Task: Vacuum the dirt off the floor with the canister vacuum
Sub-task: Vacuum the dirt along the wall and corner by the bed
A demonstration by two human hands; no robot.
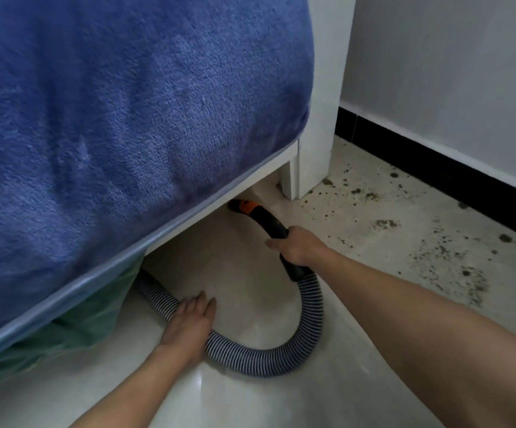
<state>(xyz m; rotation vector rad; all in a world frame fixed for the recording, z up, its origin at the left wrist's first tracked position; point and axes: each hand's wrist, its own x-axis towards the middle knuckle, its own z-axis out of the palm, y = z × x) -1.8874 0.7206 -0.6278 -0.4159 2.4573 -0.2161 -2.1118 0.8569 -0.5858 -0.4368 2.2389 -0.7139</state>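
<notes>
My right hand (296,247) grips the black handle (273,225) of the vacuum hose, whose orange collar (248,206) and front end point under the bed frame. The ribbed grey-and-black hose (310,307) loops from the handle down across the floor and back under the bed. My left hand (190,319) lies flat over the hose with straight fingers, palm down near the floor. Dark dirt (386,223) is scattered over the pale floor tiles to the right, up to the wall. The canister is out of sight.
A bed with a blue fleece cover (126,118) fills the left. Its white leg (309,168) stands on the floor near the dirt. A green cloth (89,319) hangs below the bed edge. A black skirting board (435,162) runs along the grey wall.
</notes>
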